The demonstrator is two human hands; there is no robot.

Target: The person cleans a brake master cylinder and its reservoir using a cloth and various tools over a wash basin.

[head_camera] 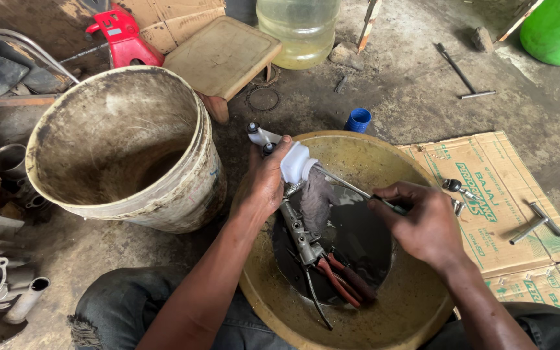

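Head view, left hand (268, 181) gripping upright master cylinder (296, 223)

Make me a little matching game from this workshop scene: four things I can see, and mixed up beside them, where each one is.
Things:
1. pliers
2. blue cap
3. white bucket
4. metal part

Places:
A. on the ground beyond the basin
B. held in the left hand
C. lying in the basin
D. standing left of the basin

Pairs: 1-C, 2-A, 3-D, 4-B
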